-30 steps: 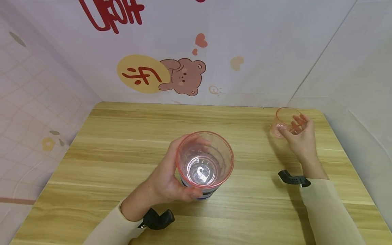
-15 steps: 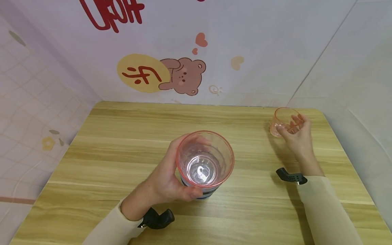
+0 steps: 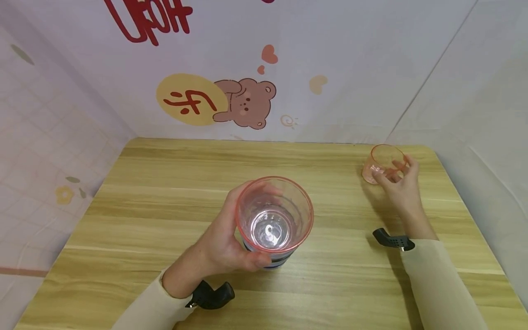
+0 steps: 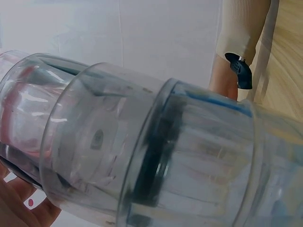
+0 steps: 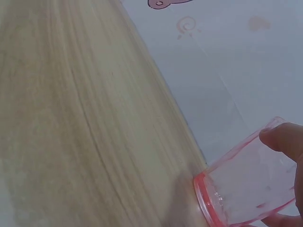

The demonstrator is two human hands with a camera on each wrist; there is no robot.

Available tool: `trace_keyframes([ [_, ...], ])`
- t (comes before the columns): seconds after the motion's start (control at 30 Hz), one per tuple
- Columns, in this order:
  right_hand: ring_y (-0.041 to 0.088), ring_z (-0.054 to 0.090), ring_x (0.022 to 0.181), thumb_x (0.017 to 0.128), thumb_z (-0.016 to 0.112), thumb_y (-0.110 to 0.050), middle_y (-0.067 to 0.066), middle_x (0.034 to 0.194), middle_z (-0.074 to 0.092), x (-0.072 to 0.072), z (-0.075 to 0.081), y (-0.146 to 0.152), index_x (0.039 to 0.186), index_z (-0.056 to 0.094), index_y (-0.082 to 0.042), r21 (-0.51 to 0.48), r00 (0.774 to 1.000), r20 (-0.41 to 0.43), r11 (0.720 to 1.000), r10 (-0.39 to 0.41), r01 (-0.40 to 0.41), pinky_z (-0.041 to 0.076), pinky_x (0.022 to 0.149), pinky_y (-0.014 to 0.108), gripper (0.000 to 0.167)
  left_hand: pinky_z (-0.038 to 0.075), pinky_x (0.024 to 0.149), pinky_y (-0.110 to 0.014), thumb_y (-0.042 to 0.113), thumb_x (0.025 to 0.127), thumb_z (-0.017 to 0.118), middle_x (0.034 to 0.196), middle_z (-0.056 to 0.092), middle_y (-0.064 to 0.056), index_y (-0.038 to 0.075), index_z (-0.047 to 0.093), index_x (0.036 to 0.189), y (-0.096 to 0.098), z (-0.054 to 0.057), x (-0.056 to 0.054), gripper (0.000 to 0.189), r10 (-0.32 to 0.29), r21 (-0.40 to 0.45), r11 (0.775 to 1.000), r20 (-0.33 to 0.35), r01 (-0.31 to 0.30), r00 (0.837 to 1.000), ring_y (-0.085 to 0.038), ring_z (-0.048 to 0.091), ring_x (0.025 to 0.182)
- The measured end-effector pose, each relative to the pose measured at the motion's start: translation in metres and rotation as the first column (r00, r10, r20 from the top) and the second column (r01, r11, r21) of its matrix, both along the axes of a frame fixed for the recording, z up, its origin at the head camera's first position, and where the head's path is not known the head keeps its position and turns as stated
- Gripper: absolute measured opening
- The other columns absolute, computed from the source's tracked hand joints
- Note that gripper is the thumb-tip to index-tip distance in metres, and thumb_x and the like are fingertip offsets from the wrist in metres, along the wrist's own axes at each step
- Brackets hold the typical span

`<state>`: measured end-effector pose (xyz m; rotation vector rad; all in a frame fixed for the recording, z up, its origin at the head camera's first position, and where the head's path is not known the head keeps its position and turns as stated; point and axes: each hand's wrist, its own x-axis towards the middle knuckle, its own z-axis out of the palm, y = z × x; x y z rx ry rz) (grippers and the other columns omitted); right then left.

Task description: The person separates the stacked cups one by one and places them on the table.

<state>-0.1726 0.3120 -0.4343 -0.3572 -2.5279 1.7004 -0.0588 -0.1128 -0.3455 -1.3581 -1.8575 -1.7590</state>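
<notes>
My left hand is wrapped around a stack of nested clear plastic cups near the middle of the table. The top cup has a pinkish-red rim. In the left wrist view the stack shows several overlapping rims and dark and blue bands, with fingertips at the lower left. At the table's far right corner my right hand grips a transparent pink tumbler by its side, thumb in front and fingers behind. The right wrist view has this tumbler upright, its base at the tabletop.
The wood-grain table meets a white wall printed with a bear and hearts at the back. Side walls enclose it left and right. Black wrist mounts sit on both forearms.
My right hand and the pink tumbler have shifted slightly left. The left hand keeps its hold on the cup stack, with no clear movement.
</notes>
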Motion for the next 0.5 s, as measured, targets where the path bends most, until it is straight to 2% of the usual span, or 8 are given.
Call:
trace_keyframes([
  [0.07,0.033,0.044,0.150,0.103,0.073,-0.033,0.022,0.177,0.014,0.002,0.000,0.001,0.171,-0.006,-0.018,-0.011,1.000,0.008,1.000,-0.003,0.003,0.049,0.092,0.002,0.105,0.055,0.116,-0.043,0.054,0.098,0.072,0.144,0.054,-0.027,-0.015,0.028,0.151,0.001,0.000,0.000,0.098,0.001,-0.002,1.000,-0.001,-0.001,1.000,-0.031,0.061,0.134],
  [0.13,0.039,0.035,0.159,0.103,0.073,-0.034,0.021,0.179,0.010,0.006,0.002,0.003,0.171,-0.007,-0.019,-0.016,1.000,0.007,1.000,-0.005,0.005,0.049,0.107,0.010,0.106,0.054,0.117,-0.042,0.054,0.097,0.073,0.145,0.054,-0.026,-0.015,0.028,0.151,0.001,0.000,0.000,0.098,-0.002,-0.001,1.000,0.005,0.002,1.000,-0.031,0.061,0.135],
  [0.2,0.041,0.025,0.164,0.104,0.072,-0.033,0.019,0.180,0.007,0.010,0.005,0.005,0.172,-0.008,-0.021,-0.017,1.000,-0.003,1.000,-0.006,0.006,0.041,0.124,0.021,0.106,0.053,0.118,-0.042,0.055,0.097,0.073,0.146,0.054,-0.025,-0.016,0.028,0.150,0.001,0.000,0.000,0.099,-0.007,0.003,1.000,0.014,0.007,1.000,-0.030,0.060,0.135],
  [0.27,0.041,0.019,0.166,0.104,0.072,-0.033,0.017,0.181,0.006,0.015,0.009,0.006,0.172,-0.007,-0.021,-0.013,1.000,-0.016,1.000,-0.009,0.009,0.031,0.134,0.034,0.104,0.053,0.118,-0.042,0.056,0.097,0.074,0.146,0.054,-0.025,-0.015,0.028,0.151,0.001,0.000,0.001,0.100,-0.011,0.005,1.000,0.021,0.011,1.000,-0.029,0.059,0.136],
  [0.3,0.041,0.018,0.167,0.105,0.071,-0.032,0.017,0.181,0.006,0.017,0.011,0.006,0.172,-0.006,-0.021,-0.011,1.000,-0.025,1.000,-0.011,0.011,0.027,0.136,0.040,0.103,0.053,0.118,-0.042,0.056,0.097,0.073,0.147,0.054,-0.024,-0.015,0.028,0.151,0.001,0.000,0.001,0.101,-0.013,0.005,1.000,0.024,0.013,1.000,-0.029,0.059,0.136],
  [0.33,0.040,0.017,0.167,0.105,0.071,-0.032,0.016,0.181,0.007,0.019,0.014,0.007,0.173,-0.005,-0.021,-0.012,0.999,-0.029,1.000,-0.015,0.014,0.025,0.137,0.042,0.103,0.053,0.118,-0.042,0.057,0.096,0.073,0.147,0.054,-0.024,-0.015,0.028,0.151,0.001,0.000,0.001,0.101,-0.014,0.005,1.000,0.025,0.014,1.000,-0.029,0.059,0.136],
  [0.5,0.038,0.015,0.168,0.104,0.072,-0.029,0.015,0.181,0.008,0.027,0.025,0.006,0.173,0.000,-0.021,0.003,0.998,-0.061,1.000,-0.022,0.022,0.023,0.138,0.041,0.100,0.053,0.118,-0.042,0.059,0.096,0.073,0.148,0.054,-0.023,-0.015,0.028,0.151,0.002,0.002,0.000,0.103,-0.021,0.002,1.000,0.038,0.021,0.999,-0.029,0.059,0.137],
])
